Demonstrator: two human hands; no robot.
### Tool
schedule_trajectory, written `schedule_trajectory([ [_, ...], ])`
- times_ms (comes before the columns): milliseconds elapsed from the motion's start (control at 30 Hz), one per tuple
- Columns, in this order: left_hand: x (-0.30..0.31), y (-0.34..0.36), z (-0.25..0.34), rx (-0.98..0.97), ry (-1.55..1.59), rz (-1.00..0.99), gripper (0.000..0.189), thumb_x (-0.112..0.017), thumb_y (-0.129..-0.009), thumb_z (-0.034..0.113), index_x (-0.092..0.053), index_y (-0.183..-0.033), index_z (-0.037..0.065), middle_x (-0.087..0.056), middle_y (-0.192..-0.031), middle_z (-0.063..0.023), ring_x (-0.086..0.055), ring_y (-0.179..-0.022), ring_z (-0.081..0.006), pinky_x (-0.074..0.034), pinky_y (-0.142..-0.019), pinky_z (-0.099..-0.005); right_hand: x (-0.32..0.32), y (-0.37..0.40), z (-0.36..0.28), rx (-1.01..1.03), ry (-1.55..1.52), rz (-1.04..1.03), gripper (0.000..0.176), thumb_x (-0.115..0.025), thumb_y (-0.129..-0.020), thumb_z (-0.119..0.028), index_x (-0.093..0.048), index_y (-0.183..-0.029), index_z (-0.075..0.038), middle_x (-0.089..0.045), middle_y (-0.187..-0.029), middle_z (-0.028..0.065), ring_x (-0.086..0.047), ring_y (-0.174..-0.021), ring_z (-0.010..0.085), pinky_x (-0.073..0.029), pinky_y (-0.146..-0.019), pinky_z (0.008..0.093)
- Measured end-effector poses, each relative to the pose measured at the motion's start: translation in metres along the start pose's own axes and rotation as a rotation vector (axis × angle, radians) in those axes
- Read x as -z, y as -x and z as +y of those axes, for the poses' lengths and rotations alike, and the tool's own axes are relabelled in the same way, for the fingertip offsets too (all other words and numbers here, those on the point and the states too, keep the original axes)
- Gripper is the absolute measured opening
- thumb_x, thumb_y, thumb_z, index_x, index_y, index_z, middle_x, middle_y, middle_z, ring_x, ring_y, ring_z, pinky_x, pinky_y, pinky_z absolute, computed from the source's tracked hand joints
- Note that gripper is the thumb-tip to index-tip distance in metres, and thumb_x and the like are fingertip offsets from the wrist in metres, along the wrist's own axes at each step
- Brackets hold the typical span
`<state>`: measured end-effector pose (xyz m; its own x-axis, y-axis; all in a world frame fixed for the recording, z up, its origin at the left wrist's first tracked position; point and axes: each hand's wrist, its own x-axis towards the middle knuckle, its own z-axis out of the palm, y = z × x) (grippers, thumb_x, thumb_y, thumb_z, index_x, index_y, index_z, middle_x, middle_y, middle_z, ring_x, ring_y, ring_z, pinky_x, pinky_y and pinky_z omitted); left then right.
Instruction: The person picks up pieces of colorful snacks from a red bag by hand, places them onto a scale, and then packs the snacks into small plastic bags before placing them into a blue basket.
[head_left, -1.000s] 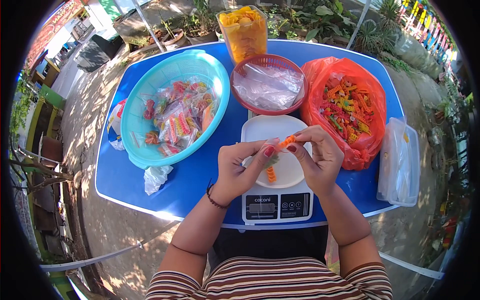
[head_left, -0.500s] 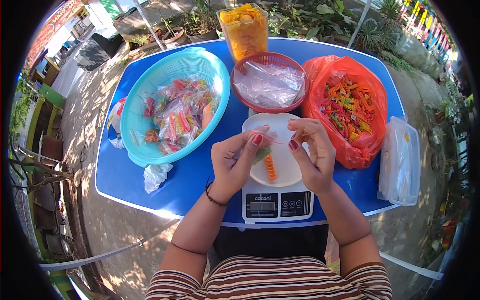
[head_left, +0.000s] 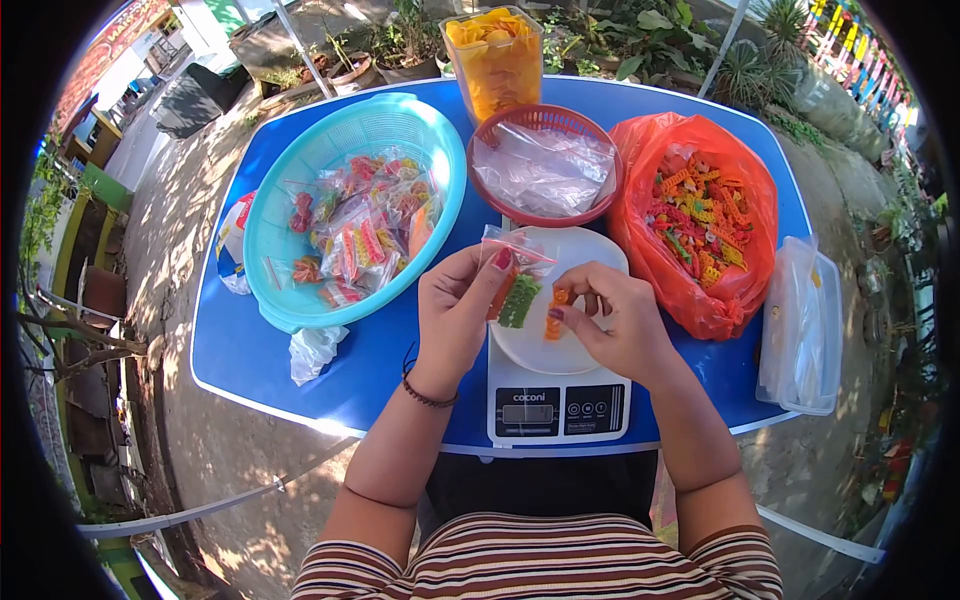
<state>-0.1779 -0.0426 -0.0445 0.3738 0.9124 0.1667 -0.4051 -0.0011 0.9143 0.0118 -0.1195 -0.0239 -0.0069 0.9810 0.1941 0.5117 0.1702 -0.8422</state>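
A left hand (head_left: 455, 305) pinches a small clear zip bag (head_left: 515, 250) between thumb and fingers, a green crinkled snack piece (head_left: 520, 302) and an orange one showing through its film, while the right hand (head_left: 625, 315) grips a ridged orange snack stick (head_left: 555, 315) between thumb and forefinger at an outdoor packing table. Good handling here would seem to mean a light pinch, as the crinkled stick looks brittle, with the bag held upright and its mouth spread wide so that the stick can go in lengthwise without snagging; whether the mouth is parted cannot be told from this view.

The stick lies at the right fingertips, just beside the bag and apart from it, while the bag hangs below the left thumb. Both are above a white plate (head_left: 590, 248) on a digital kitchen scale (head_left: 558, 440), its readout too faint to read. Beyond the right hand is a red plastic bag (head_left: 632, 220) of colourful snack pieces; beyond the plate, a red basket (head_left: 482, 200) of clear bags; to the left, a turquoise basin (head_left: 275, 230) of filled packets, all on a blue table (head_left: 240, 345).
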Motion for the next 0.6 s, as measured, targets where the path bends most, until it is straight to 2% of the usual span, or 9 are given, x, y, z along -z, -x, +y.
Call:
schedule_trajectory([
  [100, -0.003, 0.003, 0.004, 0.000, -0.060, -0.038, 0.023, -0.069, -0.098, 0.012, -0.069, -0.114, -0.005, -0.075, -0.103, -0.0136, -0.072, -0.093, -0.0143, -0.058, -0.082, -0.0279, -0.005, -0.002, 0.009, 0.153, -0.105, 0.442, 0.016, -0.074, -0.087, -0.001, -0.066, -0.101, -0.003, -0.069, -0.083, 0.0035, -0.055, -0.063, 0.0107, -0.042, -0.056, 0.0254],
  [133, -0.004, 0.004, 0.004, 0.001, -0.063, -0.050, 0.022, -0.070, -0.097, 0.009, -0.069, -0.114, -0.005, -0.075, -0.103, -0.0129, -0.072, -0.093, -0.0135, -0.058, -0.083, -0.0273, -0.003, 0.001, 0.010, 0.159, -0.111, 0.519, 0.017, -0.074, -0.089, -0.002, -0.064, -0.103, -0.001, -0.069, -0.091, 0.0038, -0.055, -0.073, 0.0063, -0.040, -0.062, 0.0222],
  [233, -0.005, 0.006, 0.004, -0.008, -0.080, -0.082, 0.023, -0.073, -0.094, 0.004, -0.070, -0.114, -0.005, -0.076, -0.104, -0.0120, -0.072, -0.094, -0.0124, -0.058, -0.084, -0.0260, -0.006, 0.001, 0.017, 0.278, -0.402, 0.652, 0.021, -0.075, -0.090, -0.002, -0.062, -0.106, 0.000, -0.068, -0.100, 0.0059, -0.054, -0.080, 0.0059, -0.041, -0.069, 0.0213],
  [267, -0.006, 0.007, 0.004, -0.017, -0.093, -0.090, 0.024, -0.074, -0.092, 0.003, -0.070, -0.114, -0.005, -0.076, -0.104, -0.0124, -0.072, -0.094, -0.0128, -0.059, -0.084, -0.0259, -0.007, 0.005, 0.015, 0.263, -0.496, 0.618, 0.024, -0.075, -0.090, -0.002, -0.060, -0.108, 0.001, -0.067, -0.106, 0.0068, -0.053, -0.084, 0.0068, -0.041, -0.075, 0.0212],
  [367, -0.008, 0.008, 0.004, -0.042, -0.115, -0.116, 0.026, -0.076, -0.090, 0.001, -0.070, -0.114, -0.005, -0.076, -0.104, -0.0131, -0.073, -0.093, -0.0132, -0.059, -0.083, -0.0254, -0.003, 0.005, 0.014, 0.348, -0.417, 0.494, 0.021, -0.075, -0.089, -0.001, -0.062, -0.105, 0.001, -0.068, -0.102, 0.0069, -0.054, -0.083, 0.0085, -0.043, -0.075, 0.0230],
  [467, -0.009, 0.009, 0.004, -0.035, -0.097, -0.142, 0.029, -0.077, -0.089, 0.000, -0.070, -0.116, -0.005, -0.076, -0.106, -0.0138, -0.073, -0.094, -0.0134, -0.059, -0.084, -0.0253, -0.004, 0.005, 0.014, 0.388, -0.280, 0.456, 0.017, -0.076, -0.087, 0.000, -0.064, -0.100, 0.000, -0.070, -0.099, 0.0092, -0.058, -0.083, 0.0123, -0.046, -0.075, 0.0258],
  [600, -0.007, 0.009, 0.005, -0.015, -0.123, -0.187, 0.032, -0.076, -0.089, 0.000, -0.069, -0.120, -0.005, -0.076, -0.107, -0.0137, -0.072, -0.098, -0.0137, -0.058, -0.087, -0.0256, -0.009, 0.002, 0.013, 0.469, -0.178, 0.507, 0.015, -0.076, -0.086, 0.000, -0.068, -0.099, 0.000, -0.073, -0.096, 0.0116, -0.063, -0.084, 0.0173, -0.049, -0.074, 0.0289],
])
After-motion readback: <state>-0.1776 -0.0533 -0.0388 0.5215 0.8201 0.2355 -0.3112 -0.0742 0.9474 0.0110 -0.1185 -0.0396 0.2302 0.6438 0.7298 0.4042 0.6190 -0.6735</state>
